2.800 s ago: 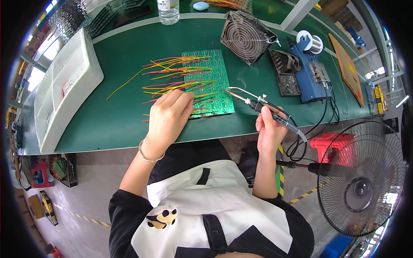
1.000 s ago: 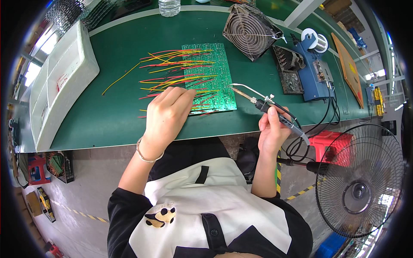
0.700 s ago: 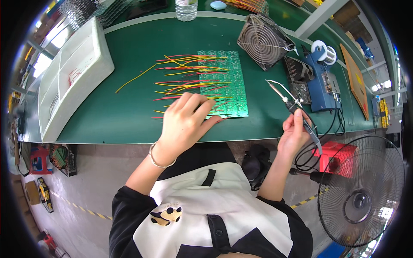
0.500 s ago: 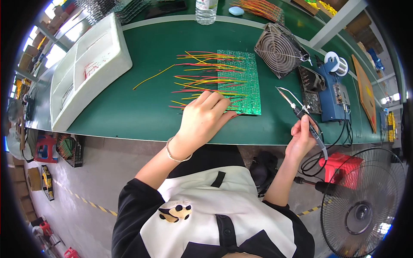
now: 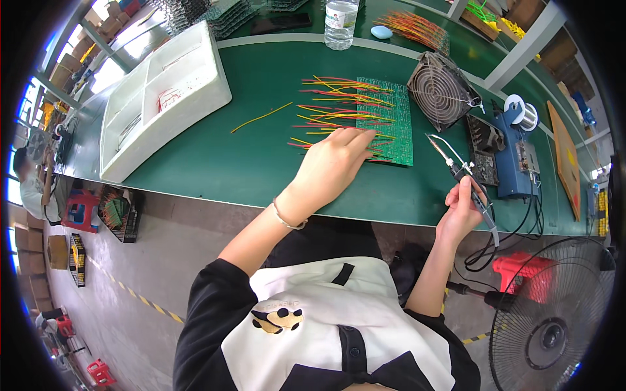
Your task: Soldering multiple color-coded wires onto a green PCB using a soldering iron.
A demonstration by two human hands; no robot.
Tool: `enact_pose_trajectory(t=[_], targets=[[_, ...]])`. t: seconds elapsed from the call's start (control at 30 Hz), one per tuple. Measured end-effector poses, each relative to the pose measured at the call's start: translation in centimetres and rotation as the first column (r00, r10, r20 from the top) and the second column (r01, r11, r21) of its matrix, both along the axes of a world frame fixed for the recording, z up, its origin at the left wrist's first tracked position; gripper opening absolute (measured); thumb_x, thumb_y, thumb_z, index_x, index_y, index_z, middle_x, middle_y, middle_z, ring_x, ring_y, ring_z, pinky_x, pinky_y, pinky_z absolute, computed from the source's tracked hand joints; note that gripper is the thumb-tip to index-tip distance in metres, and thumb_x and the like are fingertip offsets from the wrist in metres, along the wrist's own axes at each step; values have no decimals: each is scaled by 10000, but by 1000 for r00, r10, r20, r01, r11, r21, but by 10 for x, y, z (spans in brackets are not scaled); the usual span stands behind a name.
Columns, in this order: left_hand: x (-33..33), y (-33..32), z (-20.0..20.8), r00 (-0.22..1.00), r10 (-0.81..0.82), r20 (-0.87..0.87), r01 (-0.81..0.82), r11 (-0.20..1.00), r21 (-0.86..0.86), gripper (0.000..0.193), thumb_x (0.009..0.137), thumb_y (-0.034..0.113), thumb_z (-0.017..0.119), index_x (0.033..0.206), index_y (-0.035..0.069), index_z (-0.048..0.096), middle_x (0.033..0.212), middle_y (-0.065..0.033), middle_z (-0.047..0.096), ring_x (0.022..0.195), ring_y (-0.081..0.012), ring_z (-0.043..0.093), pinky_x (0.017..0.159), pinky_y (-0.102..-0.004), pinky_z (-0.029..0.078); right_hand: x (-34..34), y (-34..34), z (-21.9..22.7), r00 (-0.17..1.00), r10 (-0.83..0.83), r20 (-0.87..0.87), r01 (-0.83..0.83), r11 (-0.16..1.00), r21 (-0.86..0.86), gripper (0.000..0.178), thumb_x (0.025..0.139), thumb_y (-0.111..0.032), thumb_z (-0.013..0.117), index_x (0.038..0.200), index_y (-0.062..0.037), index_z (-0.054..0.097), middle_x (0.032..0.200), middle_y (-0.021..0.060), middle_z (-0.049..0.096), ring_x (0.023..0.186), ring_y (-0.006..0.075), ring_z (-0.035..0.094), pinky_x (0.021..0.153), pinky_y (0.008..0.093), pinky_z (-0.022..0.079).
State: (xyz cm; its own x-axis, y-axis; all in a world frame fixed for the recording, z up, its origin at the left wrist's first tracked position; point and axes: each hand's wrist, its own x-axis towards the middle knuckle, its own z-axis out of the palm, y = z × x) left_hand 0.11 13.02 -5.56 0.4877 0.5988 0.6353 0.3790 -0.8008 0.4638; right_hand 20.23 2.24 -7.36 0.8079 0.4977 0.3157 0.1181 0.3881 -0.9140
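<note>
A green circuit board [image 5: 399,117] lies on the bench, with rows of red and yellow wires [image 5: 326,111] reaching out past its left side. My left hand [image 5: 336,159] is over the board's near-left part, its fingers bent together and down among the wires. What the fingertips pinch, if anything, is hidden. In my right hand [image 5: 460,212] is a soldering iron [image 5: 462,171], held like a pen, its tip pointing up and left, right of the board and apart from it. A loose yellow wire [image 5: 261,117] rests left of the wire rows.
On the left stands a white foam tray [image 5: 218,78] with wires inside. Behind the board are a water bottle [image 5: 340,29] and a wire bundle [image 5: 414,29]. To the right stand a small fan [image 5: 438,91], a blue soldering station [image 5: 512,156] with a solder spool [image 5: 521,112], and a floor fan [image 5: 548,326].
The whole scene has shifted rightward in view. My left hand's fingers have moved slightly farther up over the board's wires. The right hand still holds the soldering iron beside the board.
</note>
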Motion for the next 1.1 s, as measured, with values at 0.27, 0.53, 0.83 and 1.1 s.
enact_pose_trajectory(t=[0.27, 0.53, 0.83, 1.1], targets=[[-103, 75, 8, 856, 408, -317, -371, 913, 171, 148, 798, 86, 579, 941, 50, 570, 909, -86, 569, 832, -265, 574, 695, -345, 462, 0, -1, 1, 999, -2, -36, 3, 1000, 21, 151, 821, -102, 632, 910, 14, 595, 642, 26, 523, 507, 66, 431, 444, 185, 318], [-113, 96, -5, 816, 346, -463, -280, 937, 209, 69, 807, 77, 554, 809, 34, 500, 824, -99, 469, 801, -264, 525, 631, -375, 457, 6, -5, -2, 999, 7, -52, -6, 1000, 28, 154, 813, -111, 643, 894, 11, 598, 638, 26, 523, 499, 69, 430, 447, 191, 326], [-67, 40, 32, 918, 140, -372, -131, 990, 49, 128, 802, -7, 504, 892, 15, 415, 722, -135, 548, 632, -317, 556, 553, -400, 451, 5, -3, 0, 996, -5, -90, 4, 1000, -4, 146, 811, -100, 640, 903, 5, 597, 651, 27, 526, 505, 74, 434, 457, 200, 331], [-5, 6, 3, 932, -283, -228, 318, 939, 134, 186, 763, 42, 609, 917, 12, 510, 657, -92, 536, 565, -254, 564, 491, -334, 454, 4, -10, 4, 996, 33, -81, -36, 999, -27, 157, 800, -113, 657, 863, 7, 579, 626, 48, 541, 457, 70, 451, 427, 192, 351]])
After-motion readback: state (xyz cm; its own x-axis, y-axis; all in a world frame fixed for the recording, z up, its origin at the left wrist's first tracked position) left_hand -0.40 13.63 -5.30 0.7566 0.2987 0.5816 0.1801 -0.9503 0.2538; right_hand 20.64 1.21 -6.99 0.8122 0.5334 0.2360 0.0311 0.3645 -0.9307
